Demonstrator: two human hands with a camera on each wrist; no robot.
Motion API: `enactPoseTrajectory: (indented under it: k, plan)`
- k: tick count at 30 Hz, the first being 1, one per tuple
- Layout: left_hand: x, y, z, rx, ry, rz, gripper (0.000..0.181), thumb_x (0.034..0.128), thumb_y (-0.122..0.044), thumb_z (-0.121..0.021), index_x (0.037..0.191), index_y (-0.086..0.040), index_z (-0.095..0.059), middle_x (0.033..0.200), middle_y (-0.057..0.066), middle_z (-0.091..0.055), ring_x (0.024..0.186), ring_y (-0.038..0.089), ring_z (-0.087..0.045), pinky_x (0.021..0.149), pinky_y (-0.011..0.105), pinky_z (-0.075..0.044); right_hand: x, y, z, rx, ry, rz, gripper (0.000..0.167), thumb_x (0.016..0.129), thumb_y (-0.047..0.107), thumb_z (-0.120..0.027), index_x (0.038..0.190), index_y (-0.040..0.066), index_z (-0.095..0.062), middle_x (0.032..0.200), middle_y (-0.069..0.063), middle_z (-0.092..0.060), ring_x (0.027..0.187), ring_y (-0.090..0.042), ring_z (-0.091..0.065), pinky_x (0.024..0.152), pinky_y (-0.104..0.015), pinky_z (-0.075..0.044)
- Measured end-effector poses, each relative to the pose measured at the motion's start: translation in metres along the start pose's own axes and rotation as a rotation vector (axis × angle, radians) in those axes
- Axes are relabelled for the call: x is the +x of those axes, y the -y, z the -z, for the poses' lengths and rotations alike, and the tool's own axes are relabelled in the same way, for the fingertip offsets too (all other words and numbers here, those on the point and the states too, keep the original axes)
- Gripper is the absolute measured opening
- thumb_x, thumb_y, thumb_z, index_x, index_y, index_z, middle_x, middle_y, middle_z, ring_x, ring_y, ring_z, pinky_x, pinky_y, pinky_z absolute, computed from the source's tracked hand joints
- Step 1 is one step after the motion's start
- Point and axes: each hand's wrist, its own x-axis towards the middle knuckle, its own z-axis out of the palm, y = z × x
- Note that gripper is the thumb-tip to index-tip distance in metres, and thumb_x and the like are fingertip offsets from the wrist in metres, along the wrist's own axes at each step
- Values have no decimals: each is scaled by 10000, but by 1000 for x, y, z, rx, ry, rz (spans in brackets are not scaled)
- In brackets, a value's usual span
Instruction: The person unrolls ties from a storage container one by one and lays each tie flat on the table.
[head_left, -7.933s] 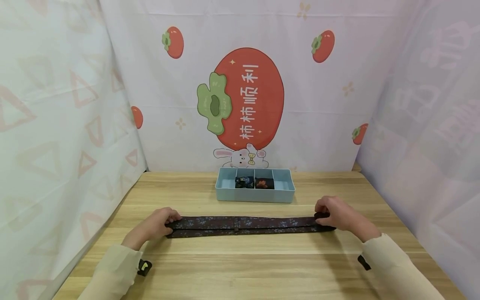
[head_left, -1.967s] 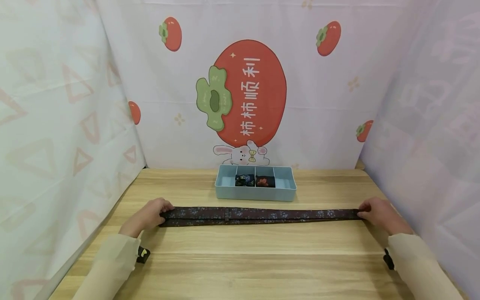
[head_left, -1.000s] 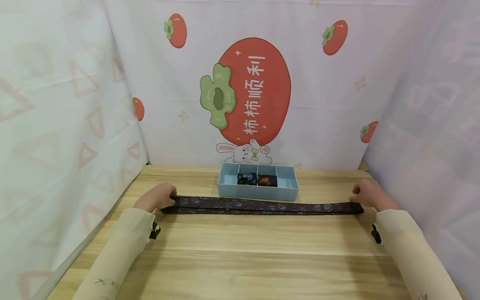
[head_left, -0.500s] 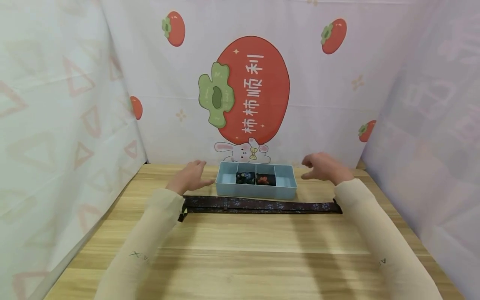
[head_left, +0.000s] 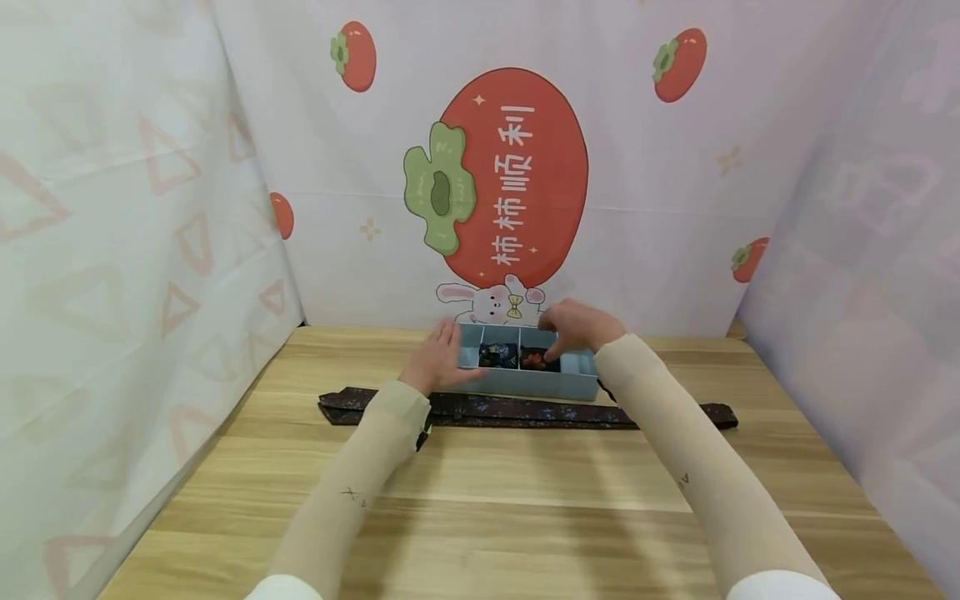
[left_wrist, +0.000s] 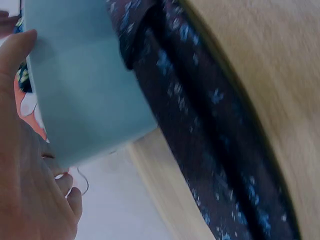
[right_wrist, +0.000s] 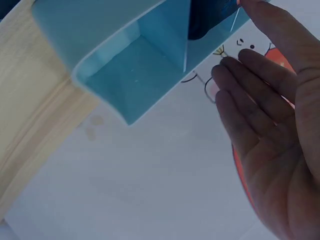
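Note:
A dark necktie with small blue flowers lies folded lengthwise across the table, in front of a pale blue divided box. In the box's middle compartments sit two dark fabric rolls: a blue-patterned roll and a roll with an orange flower. My left hand is at the box's left end, fingers extended and thumb along the front rim; it holds nothing. My right hand reaches over the box's right part, its thumb close to the orange-flowered roll; contact is unclear. The forearms cover parts of the necktie.
The wooden table runs forward to a printed backdrop cloth just behind the box. Hanging cloths enclose the left and right sides. The box's outer compartments hold nothing visible.
Earlier both hands held the necktie's ends, stretched it straight and moved it towards the box. They have let go of it and moved inward to the box.

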Motion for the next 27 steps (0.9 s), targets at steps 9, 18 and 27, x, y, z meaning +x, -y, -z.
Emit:
enactPoseTrajectory:
  k: [9,18,27]
  plan:
    - [8,-4,-20,44,-15,51,1185,959,-806,-457,1656,82,-95,1764,249,-89,1662,371,-69,1359,460,-131,29,19,-8,-98,135,-73,471,858,283,-903,1245,69,-742,1149,-72,-746,978,-213,-666,933,-435,-622]
    - [15,-8,-24,87,4,75,1187,959,-830,-414,1663,65,-79,1771,226,-85,1670,334,-41,1366,427,-94,52,19,-23,-125,220,-134,188,887,201,-867,1017,141,-745,949,-3,-720,833,-175,-599,781,-340,-569]
    - [11,-8,-22,97,-13,81,1172,961,-832,-399,1663,62,-114,1769,221,-112,1669,332,-66,1365,417,-115,63,17,-35,-157,221,-166,306,873,371,-881,978,135,-716,936,-7,-738,832,-186,-611,800,-358,-546]
